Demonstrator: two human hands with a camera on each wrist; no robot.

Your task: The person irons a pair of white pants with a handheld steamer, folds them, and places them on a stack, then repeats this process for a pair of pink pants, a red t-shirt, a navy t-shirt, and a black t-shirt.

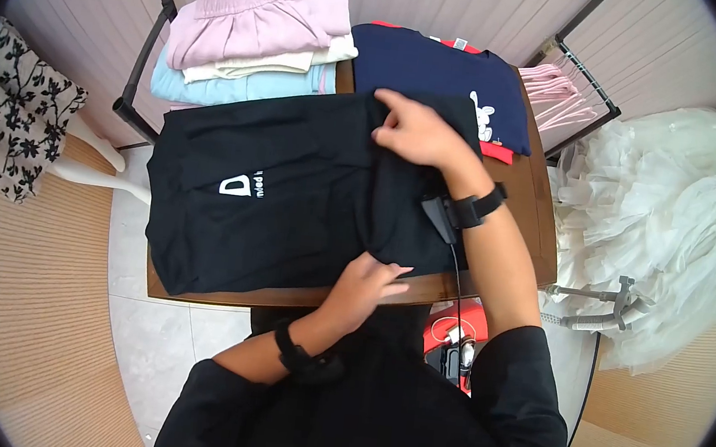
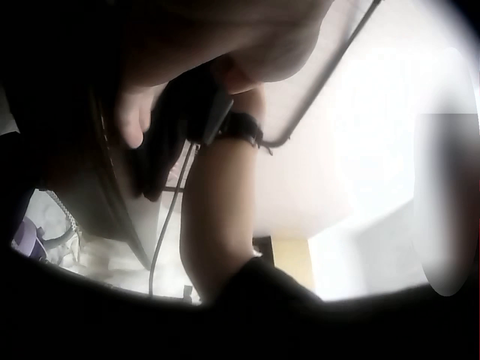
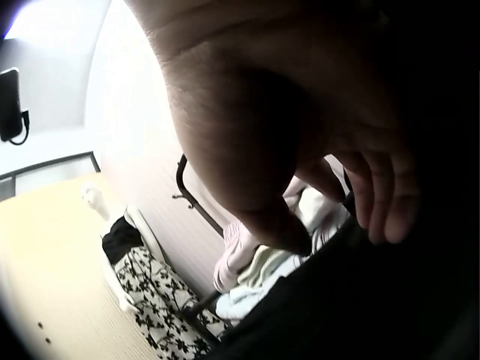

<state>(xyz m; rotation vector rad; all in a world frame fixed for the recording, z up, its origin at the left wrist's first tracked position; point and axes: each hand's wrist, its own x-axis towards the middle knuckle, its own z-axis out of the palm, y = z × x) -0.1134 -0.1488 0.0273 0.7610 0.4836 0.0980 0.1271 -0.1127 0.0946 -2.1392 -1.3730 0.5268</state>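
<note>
A black shirt (image 1: 290, 208) with a white letter print lies spread across the brown table, its right part folded over in a loose layer. My right hand (image 1: 420, 132) is over the far edge of that folded part, index finger stretched to the left. In the right wrist view, the fingers (image 3: 381, 196) hang loosely over dark cloth with the thumb apart from them. Close to the near edge of the shirt, my left hand (image 1: 361, 294) has its fingers extended to the right. The left wrist view is dark and shows little of the cloth.
Folded pink shorts (image 1: 262, 17) top a clothes stack at the far left. A navy shirt (image 1: 443, 80) with a white rabbit lies at the far right. Pink hangers (image 1: 555, 91), a white gown (image 1: 655, 220) and a mannequin in a floral skirt (image 1: 20, 114) stand around the table (image 1: 533, 216).
</note>
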